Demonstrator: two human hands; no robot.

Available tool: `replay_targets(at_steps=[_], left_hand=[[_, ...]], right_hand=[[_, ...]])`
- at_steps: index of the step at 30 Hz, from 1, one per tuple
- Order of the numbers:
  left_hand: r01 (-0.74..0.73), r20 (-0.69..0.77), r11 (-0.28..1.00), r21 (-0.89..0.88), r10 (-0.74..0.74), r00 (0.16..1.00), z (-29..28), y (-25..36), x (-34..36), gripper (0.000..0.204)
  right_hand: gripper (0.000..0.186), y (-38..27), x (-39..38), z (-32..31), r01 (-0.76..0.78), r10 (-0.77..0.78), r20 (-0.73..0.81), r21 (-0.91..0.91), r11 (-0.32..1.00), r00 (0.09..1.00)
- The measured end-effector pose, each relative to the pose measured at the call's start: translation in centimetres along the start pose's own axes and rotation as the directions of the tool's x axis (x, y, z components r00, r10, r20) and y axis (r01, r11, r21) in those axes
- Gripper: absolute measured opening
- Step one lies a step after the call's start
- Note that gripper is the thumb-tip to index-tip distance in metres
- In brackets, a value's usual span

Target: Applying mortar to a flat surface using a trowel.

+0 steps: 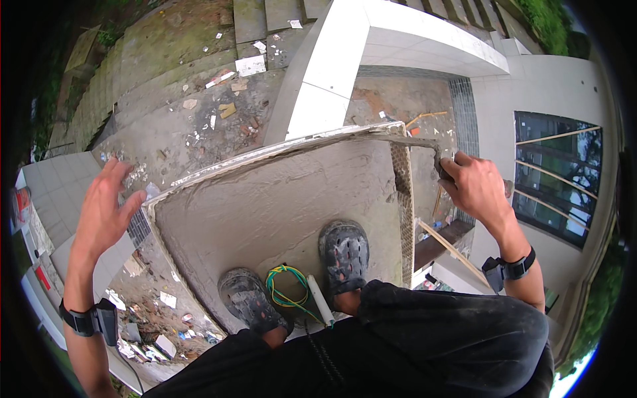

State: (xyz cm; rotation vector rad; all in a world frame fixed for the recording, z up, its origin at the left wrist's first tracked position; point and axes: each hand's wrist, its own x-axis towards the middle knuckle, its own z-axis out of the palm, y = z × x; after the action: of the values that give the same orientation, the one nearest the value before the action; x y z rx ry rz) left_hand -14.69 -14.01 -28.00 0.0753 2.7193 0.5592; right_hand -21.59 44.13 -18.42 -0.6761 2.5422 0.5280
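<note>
My right hand grips a trowel, whose thin blade I see nearly edge-on. Its blade reaches left from my fist to the far right corner of a raised ledge. Wet grey mortar covers much of that ledge in a smeared, uneven layer. Off the ledge's left corner, my left hand hangs in the air with thumb and fingers apart, holding nothing. My feet in dark, mortar-stained clogs stand on the near part of the ledge.
Beside the clogs lie a coiled green-yellow cable and a white tube. The ledge drops off to rubble-strewn ground far below. A white beam rises beyond its far edge. At right are a barred window and a timber batten.
</note>
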Motion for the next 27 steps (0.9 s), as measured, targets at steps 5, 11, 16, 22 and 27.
replay_targets(at_steps=[5, 11, 16, 22, 27], left_hand=[[-0.018, -0.029, 1.0, 0.006, 0.019, 0.999, 0.1, 0.2, 0.1, 0.046], [0.016, 0.017, 1.0, -0.013, -0.016, 1.0, 0.1, 0.2, 0.2, 0.047], [0.063, 0.037, 0.998, 0.026, -0.064, 0.997, -0.1, 0.4, 0.4, 0.049], [0.055, 0.029, 0.998, -0.015, -0.055, 0.998, -0.3, 0.8, -0.2, 0.047], [0.014, 0.012, 1.0, 0.005, -0.014, 1.0, 0.0, 0.7, 0.0, 0.047]], right_hand=[[0.017, 0.7, -0.5, 0.1, -0.009, 0.002, -0.073, -0.103, 0.995, 0.997], [0.022, 0.7, 1.5, 2.8, -0.066, 0.066, -0.004, -0.154, 0.986, 0.998], [0.021, 0.2, 1.5, 2.8, 0.037, -0.04, -0.036, -0.081, 0.996, 0.999], [0.022, 0.7, 0.0, 1.2, 0.052, -0.054, -0.055, -0.045, 0.998, 0.997], [0.021, 1.1, -0.3, 1.6, 0.012, -0.017, -0.057, -0.077, 0.997, 0.998]])
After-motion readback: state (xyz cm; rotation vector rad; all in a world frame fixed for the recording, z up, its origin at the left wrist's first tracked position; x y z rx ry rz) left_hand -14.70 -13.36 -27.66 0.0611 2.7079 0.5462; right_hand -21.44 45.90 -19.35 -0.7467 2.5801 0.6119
